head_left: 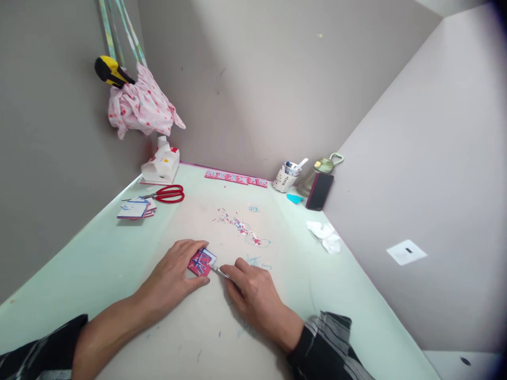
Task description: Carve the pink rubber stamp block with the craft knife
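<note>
A small red, white and blue paper piece (202, 262) lies on the pale green table (99, 253). My left hand (174, 272) presses on it from the left, fingers curled around its edge. My right hand (253, 290) grips a thin metal blade tool (219, 271) whose tip touches the paper's right edge. A trail of red and white paper scraps (240, 226) lies just beyond the paper.
Red scissors (169, 193) and a stack of cut paper cards (134, 209) sit at the left. A tissue box (161, 164), a red paper strip (236, 178), a cup with tools (287, 176), a dark phone (319, 191) and crumpled tissue (327, 235) line the back and right. Walls enclose three sides.
</note>
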Demonstrator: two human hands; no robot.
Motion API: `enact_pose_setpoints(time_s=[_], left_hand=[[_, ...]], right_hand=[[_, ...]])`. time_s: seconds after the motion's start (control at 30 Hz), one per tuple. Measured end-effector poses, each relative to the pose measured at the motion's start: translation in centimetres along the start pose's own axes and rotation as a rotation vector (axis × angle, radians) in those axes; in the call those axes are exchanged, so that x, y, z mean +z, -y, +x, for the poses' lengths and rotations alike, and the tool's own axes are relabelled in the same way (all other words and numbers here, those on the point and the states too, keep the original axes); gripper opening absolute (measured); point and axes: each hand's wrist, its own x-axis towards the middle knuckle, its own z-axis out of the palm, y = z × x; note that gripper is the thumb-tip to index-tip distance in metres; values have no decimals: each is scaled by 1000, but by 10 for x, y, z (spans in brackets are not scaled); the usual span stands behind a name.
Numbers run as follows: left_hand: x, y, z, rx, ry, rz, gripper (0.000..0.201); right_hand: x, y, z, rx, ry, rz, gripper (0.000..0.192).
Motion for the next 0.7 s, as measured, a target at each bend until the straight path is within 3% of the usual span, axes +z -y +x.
enact_pose_setpoints(time_s=[0.33, 0.7], left_hand=[[0, -6, -2, -13, -44, -6, 64], [-3, -2, -2, 10, -59, -17, 55]], right_hand=[[-2, 2, -4, 9, 13, 14, 28], [-3, 2, -3, 83, 1, 128, 22]])
